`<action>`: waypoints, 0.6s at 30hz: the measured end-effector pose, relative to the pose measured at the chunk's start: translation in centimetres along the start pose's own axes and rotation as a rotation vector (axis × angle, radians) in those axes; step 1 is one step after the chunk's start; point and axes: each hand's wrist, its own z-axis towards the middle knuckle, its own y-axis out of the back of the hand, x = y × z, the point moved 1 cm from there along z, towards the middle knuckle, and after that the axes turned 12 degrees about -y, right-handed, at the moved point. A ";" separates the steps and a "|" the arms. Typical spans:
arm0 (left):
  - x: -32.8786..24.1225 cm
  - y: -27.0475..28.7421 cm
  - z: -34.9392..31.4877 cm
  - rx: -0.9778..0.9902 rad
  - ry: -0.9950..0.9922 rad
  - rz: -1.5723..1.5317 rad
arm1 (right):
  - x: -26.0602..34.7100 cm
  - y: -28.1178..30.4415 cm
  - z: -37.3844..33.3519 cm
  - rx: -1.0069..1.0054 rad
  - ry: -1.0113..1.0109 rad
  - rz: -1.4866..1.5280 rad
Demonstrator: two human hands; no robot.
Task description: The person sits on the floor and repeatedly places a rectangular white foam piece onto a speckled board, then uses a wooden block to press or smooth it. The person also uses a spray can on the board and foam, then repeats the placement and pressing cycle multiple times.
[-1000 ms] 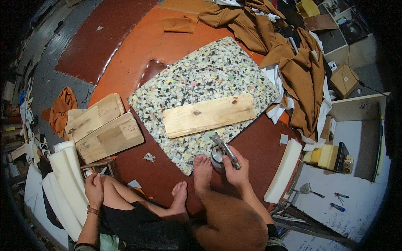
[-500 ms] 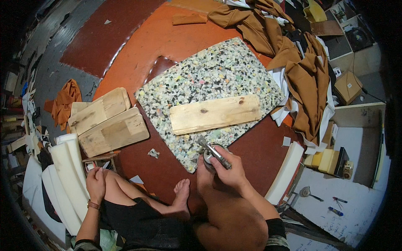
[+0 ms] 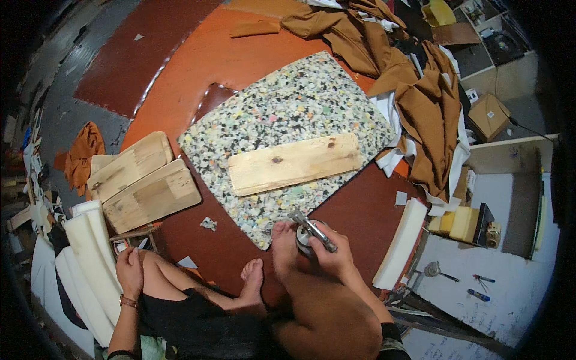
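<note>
I sit on the floor with bare feet. My right hand (image 3: 333, 255) grips a metal spray gun (image 3: 312, 230) with its round cup below, just beside my right foot. My left hand (image 3: 129, 271) rests flat on my left knee and holds nothing. In front of me a speckled multicoloured foam slab (image 3: 282, 120) lies on the floor, and a pale wooden plank (image 3: 294, 163) lies across it. The spray gun's tip sits near the slab's near edge.
Two stacked wooden boards (image 3: 141, 183) lie at left, with white foam rolls (image 3: 90, 252) below them. Brown fabric (image 3: 420, 90) is heaped at upper right. A white foam strip (image 3: 401, 243) lies at right, near a cardboard box (image 3: 489, 117) and yellow foam blocks (image 3: 459, 223).
The view has shifted, so slab and plank sit a little lower and nearer. My right hand with the spray gun has moved slightly left toward my foot. My left hand stays on the knee.
</note>
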 end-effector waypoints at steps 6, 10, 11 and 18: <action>-0.3 0.0 -0.2 -0.016 -0.026 0.031 | -2.6 2.4 -0.1 -0.184 -0.145 0.107; 0.1 -0.4 0.2 0.015 -0.012 -0.003 | -5.4 4.3 0.4 -0.320 -0.176 0.183; 0.2 -0.4 0.1 0.007 -0.017 0.018 | -5.5 4.9 0.6 -0.339 -0.178 0.189; -0.3 -0.1 0.1 0.024 -0.027 0.037 | -5.9 8.6 1.8 -0.485 -0.164 0.151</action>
